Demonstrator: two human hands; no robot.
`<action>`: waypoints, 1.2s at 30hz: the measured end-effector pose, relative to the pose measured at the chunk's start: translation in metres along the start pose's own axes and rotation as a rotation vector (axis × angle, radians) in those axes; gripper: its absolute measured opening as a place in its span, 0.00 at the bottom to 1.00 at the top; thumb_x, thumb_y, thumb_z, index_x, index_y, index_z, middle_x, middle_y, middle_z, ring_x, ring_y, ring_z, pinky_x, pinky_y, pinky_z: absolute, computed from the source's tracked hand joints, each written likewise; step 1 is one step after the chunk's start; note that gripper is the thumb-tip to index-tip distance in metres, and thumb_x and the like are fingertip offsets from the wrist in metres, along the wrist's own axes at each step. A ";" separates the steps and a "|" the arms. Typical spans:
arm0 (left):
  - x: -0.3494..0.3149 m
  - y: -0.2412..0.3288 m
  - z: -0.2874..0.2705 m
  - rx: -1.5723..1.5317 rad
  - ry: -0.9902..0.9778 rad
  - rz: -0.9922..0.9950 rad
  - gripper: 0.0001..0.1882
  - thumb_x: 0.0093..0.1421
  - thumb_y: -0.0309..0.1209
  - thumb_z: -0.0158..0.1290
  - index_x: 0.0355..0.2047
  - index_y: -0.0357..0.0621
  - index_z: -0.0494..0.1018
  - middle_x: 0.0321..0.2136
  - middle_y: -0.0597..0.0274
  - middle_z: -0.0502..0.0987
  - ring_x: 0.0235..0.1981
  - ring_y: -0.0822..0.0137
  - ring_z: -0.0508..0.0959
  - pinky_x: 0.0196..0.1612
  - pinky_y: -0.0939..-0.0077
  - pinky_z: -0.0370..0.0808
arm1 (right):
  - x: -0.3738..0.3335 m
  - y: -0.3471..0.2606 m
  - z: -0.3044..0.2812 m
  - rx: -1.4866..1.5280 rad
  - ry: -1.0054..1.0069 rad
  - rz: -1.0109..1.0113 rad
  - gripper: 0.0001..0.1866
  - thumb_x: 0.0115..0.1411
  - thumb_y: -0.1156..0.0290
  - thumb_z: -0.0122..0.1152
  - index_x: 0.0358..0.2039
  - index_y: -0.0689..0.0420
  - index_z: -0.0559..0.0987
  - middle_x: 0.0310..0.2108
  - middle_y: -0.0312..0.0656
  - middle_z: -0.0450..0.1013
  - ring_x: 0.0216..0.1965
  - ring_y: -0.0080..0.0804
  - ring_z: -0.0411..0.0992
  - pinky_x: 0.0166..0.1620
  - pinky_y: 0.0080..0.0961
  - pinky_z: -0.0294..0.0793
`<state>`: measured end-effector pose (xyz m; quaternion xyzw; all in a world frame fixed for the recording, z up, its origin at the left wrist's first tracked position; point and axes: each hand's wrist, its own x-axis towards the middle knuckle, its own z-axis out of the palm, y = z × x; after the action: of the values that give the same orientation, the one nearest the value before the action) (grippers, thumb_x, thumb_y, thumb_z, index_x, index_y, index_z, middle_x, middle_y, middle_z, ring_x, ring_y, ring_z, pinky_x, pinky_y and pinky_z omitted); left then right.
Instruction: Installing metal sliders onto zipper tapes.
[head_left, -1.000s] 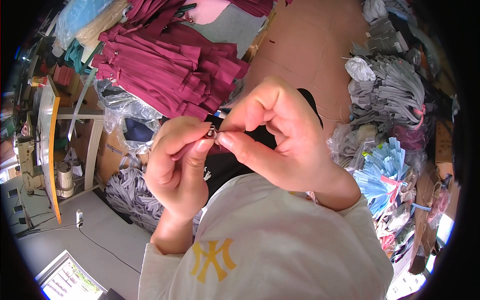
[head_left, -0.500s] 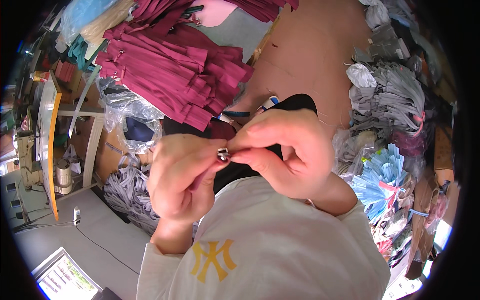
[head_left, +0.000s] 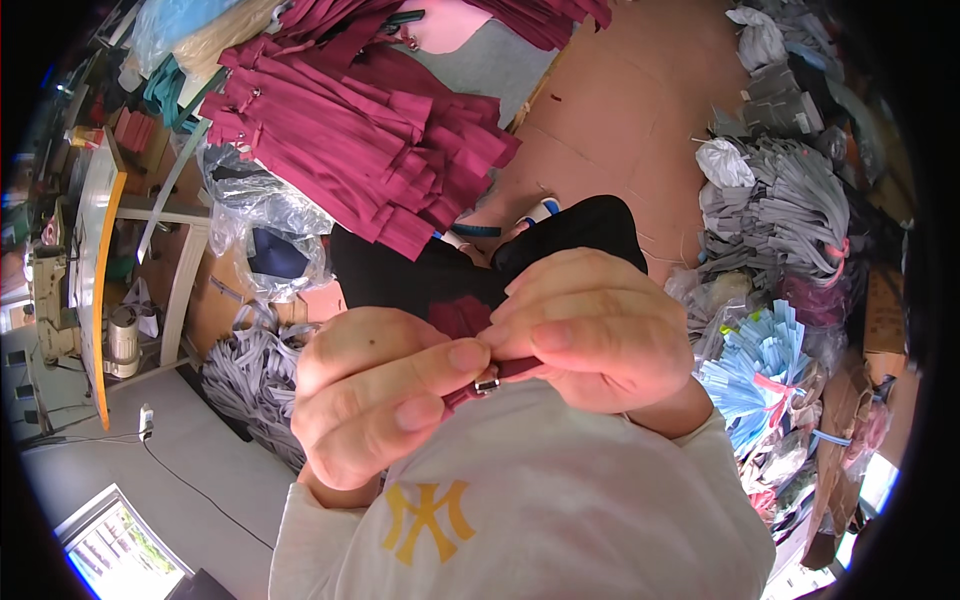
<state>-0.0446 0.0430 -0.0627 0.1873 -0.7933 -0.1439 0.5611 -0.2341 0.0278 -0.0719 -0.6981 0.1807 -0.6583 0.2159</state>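
Strap (head_left: 516,369) of narrow maroon material, seen in the head view, runs between the person's two hands in front of the shirt, with a small silvery buckle (head_left: 487,385) on it in the gap between the fingers. The left hand (head_left: 370,395) has thumb and fingers pressed together on the strap's left part; the right hand (head_left: 600,335) pinches its right part, and the two hands meet or nearly meet just above the buckle. Below them is a white shirt (head_left: 600,480) with a yellow emblem; beyond them, black trousers (head_left: 400,275) with a patch of maroon material (head_left: 460,315) between the legs.

At upper left, a heap of maroon straps (head_left: 350,130) lies over a grey tabletop (head_left: 500,65), covering the near end of its wooden right edge; small metal fittings show at the heap's left side. A pink sheet (head_left: 455,25) lies farther back on the tabletop. Left of the knees is a clear plastic bag (head_left: 225,215), and nearer, a pile of grey strips (head_left: 255,385). On the right, a grey bundle (head_left: 790,200) sits beyond a light-blue bundle (head_left: 755,370), each with a pink tie.
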 end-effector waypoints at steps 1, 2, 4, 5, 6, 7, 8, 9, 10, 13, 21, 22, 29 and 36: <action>0.000 0.000 -0.001 -0.012 -0.010 0.001 0.23 0.54 0.21 0.58 0.50 0.39 0.67 0.41 0.46 0.78 0.33 0.57 0.77 0.29 0.70 0.79 | -0.001 0.000 0.000 0.000 -0.001 0.001 0.19 0.41 0.80 0.72 0.36 0.64 0.80 0.28 0.43 0.79 0.25 0.36 0.75 0.29 0.24 0.76; 0.000 0.001 -0.001 -0.024 -0.019 0.002 0.23 0.53 0.20 0.58 0.49 0.39 0.67 0.40 0.46 0.79 0.33 0.57 0.78 0.29 0.70 0.79 | -0.003 0.001 0.001 0.004 0.016 -0.008 0.17 0.41 0.80 0.71 0.36 0.64 0.81 0.28 0.44 0.79 0.25 0.35 0.75 0.29 0.24 0.76; 0.002 0.001 0.001 -0.018 0.003 0.013 0.22 0.52 0.20 0.59 0.48 0.38 0.68 0.40 0.47 0.79 0.33 0.57 0.77 0.29 0.70 0.79 | -0.004 0.002 0.001 0.009 0.033 -0.016 0.16 0.42 0.80 0.70 0.35 0.64 0.81 0.28 0.44 0.79 0.25 0.35 0.75 0.29 0.24 0.75; 0.003 0.001 0.003 -0.013 0.025 0.026 0.20 0.52 0.21 0.59 0.46 0.38 0.69 0.39 0.48 0.79 0.33 0.58 0.77 0.30 0.70 0.79 | -0.003 0.004 0.000 0.003 0.014 -0.062 0.15 0.42 0.79 0.69 0.34 0.63 0.81 0.28 0.44 0.79 0.25 0.35 0.75 0.29 0.24 0.75; 0.005 0.001 0.003 -0.012 0.025 0.024 0.20 0.52 0.21 0.59 0.46 0.38 0.69 0.39 0.48 0.79 0.33 0.58 0.77 0.30 0.70 0.79 | -0.002 0.005 -0.001 -0.002 -0.006 -0.109 0.13 0.43 0.79 0.68 0.33 0.63 0.81 0.28 0.44 0.79 0.25 0.34 0.74 0.28 0.24 0.75; 0.006 0.002 0.003 0.016 0.023 0.032 0.19 0.51 0.21 0.60 0.44 0.38 0.71 0.38 0.49 0.79 0.33 0.58 0.77 0.30 0.70 0.80 | -0.001 0.006 0.000 -0.001 -0.006 -0.108 0.13 0.43 0.79 0.68 0.33 0.63 0.81 0.28 0.44 0.79 0.25 0.34 0.74 0.28 0.24 0.75; 0.007 0.002 0.003 0.043 0.020 0.040 0.17 0.50 0.21 0.61 0.41 0.38 0.72 0.38 0.50 0.79 0.33 0.59 0.77 0.30 0.70 0.80 | 0.000 0.007 0.001 0.025 0.000 -0.121 0.12 0.43 0.78 0.67 0.32 0.63 0.81 0.27 0.45 0.78 0.25 0.34 0.74 0.28 0.24 0.75; 0.008 0.003 0.004 0.042 0.020 0.039 0.17 0.50 0.21 0.61 0.41 0.38 0.72 0.38 0.50 0.79 0.33 0.59 0.77 0.30 0.70 0.80 | 0.001 0.008 0.002 0.048 0.006 -0.133 0.11 0.44 0.78 0.66 0.31 0.62 0.81 0.27 0.45 0.78 0.25 0.34 0.74 0.28 0.24 0.75; 0.008 0.003 0.004 0.035 0.016 0.023 0.16 0.49 0.21 0.62 0.40 0.38 0.73 0.37 0.51 0.78 0.32 0.59 0.77 0.30 0.71 0.80 | 0.000 0.008 0.003 0.047 0.006 -0.133 0.11 0.44 0.78 0.66 0.31 0.62 0.81 0.27 0.45 0.78 0.25 0.34 0.74 0.28 0.24 0.75; 0.006 0.005 0.004 0.017 0.011 -0.003 0.15 0.48 0.22 0.63 0.38 0.38 0.74 0.37 0.52 0.78 0.32 0.60 0.77 0.31 0.71 0.80 | -0.001 0.007 0.005 0.082 0.023 -0.118 0.10 0.44 0.78 0.66 0.30 0.62 0.80 0.27 0.45 0.78 0.24 0.34 0.74 0.28 0.25 0.75; 0.008 0.007 0.003 0.066 -0.041 0.012 0.16 0.48 0.22 0.63 0.38 0.38 0.74 0.37 0.53 0.78 0.34 0.61 0.76 0.32 0.71 0.80 | -0.004 0.000 0.002 0.008 -0.027 0.006 0.13 0.41 0.85 0.65 0.30 0.62 0.78 0.26 0.42 0.76 0.25 0.36 0.75 0.31 0.29 0.78; 0.008 0.007 0.002 0.070 -0.049 0.006 0.16 0.48 0.23 0.63 0.38 0.38 0.74 0.37 0.53 0.78 0.34 0.61 0.76 0.33 0.71 0.80 | -0.003 -0.001 0.002 0.008 -0.027 0.006 0.13 0.41 0.85 0.65 0.30 0.62 0.78 0.26 0.42 0.76 0.25 0.36 0.75 0.31 0.29 0.78; 0.007 0.003 0.004 0.014 0.002 0.021 0.15 0.48 0.23 0.62 0.37 0.38 0.74 0.37 0.52 0.79 0.33 0.61 0.77 0.32 0.70 0.80 | -0.002 -0.001 0.004 0.066 -0.016 0.027 0.13 0.42 0.85 0.65 0.31 0.62 0.78 0.26 0.43 0.77 0.25 0.37 0.75 0.33 0.32 0.78; 0.008 0.004 0.002 -0.007 0.026 0.031 0.16 0.46 0.23 0.63 0.37 0.39 0.74 0.37 0.51 0.79 0.32 0.60 0.77 0.30 0.70 0.79 | -0.005 0.006 0.003 0.044 0.025 -0.044 0.09 0.44 0.76 0.69 0.29 0.55 0.83 0.28 0.39 0.75 0.27 0.32 0.71 0.31 0.27 0.72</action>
<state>-0.0500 0.0432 -0.0549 0.1751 -0.7883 -0.1355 0.5740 -0.2311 0.0259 -0.0794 -0.6888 0.1534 -0.6752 0.2147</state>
